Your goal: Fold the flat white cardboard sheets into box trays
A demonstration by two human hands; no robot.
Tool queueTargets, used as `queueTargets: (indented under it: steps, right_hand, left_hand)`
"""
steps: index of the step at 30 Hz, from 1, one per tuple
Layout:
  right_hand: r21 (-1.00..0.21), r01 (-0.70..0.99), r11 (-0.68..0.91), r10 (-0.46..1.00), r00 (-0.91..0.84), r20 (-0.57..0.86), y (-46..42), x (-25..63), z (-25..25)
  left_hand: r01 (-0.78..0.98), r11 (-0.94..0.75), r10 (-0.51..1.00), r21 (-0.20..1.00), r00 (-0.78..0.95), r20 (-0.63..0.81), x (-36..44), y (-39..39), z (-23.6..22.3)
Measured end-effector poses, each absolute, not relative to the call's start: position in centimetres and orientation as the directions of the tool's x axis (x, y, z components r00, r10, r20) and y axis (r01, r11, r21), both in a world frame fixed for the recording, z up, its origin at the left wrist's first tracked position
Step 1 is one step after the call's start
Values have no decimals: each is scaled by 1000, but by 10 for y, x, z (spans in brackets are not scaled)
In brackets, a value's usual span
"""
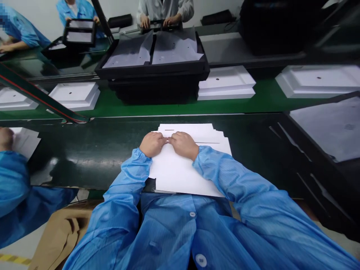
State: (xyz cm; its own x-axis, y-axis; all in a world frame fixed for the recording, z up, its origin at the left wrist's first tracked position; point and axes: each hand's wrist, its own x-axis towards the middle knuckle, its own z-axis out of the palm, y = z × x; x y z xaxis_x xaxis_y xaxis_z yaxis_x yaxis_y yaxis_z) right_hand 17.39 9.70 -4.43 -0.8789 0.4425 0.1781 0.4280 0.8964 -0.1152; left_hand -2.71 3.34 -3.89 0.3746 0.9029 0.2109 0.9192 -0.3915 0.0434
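Note:
A stack of white flat cardboard sheets (180,168) lies on the dark worktop in front of me. My left hand (152,143) and my right hand (184,144) rest on the top sheet, side by side, fingertips meeting in the middle. Both hands have their fingers curled and pressed down on the sheet. Blue sleeves cover both of my forearms.
A green conveyor (261,99) runs behind the worktop with white moulded trays (226,82) and stacked black trays (153,69) on it. A black tray (329,127) sits at right. A co-worker's blue sleeve (17,187) is at left; other people work across the belt.

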Motion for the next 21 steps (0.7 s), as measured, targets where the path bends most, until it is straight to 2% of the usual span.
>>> queueTargets:
  steps: [4, 9, 12, 17, 21]
  right_hand:
    - [-115, 406, 907, 420, -894, 153, 101, 168, -37]
    - [-108, 456, 884, 468, -868, 166, 108, 178, -24]
    - [-122, 496, 860, 511, -836, 201, 118, 219, -19]
    - [-241, 594, 768, 638, -742, 207, 140, 311, -32]
    - [-271, 644, 715, 699, -662, 271, 141, 332, -47]
  left_hand:
    - [928, -370, 913, 36, 356, 200, -28, 37, -30]
    - [948, -317, 930, 10, 309, 198, -30, 38, -24]
    - [958, -286, 936, -2, 280, 214, -31, 36, -24]
    - [957, -290, 924, 19, 275, 265, -31, 36, -29]
    - [951, -300, 915, 70, 267, 302, -31, 36, -31]
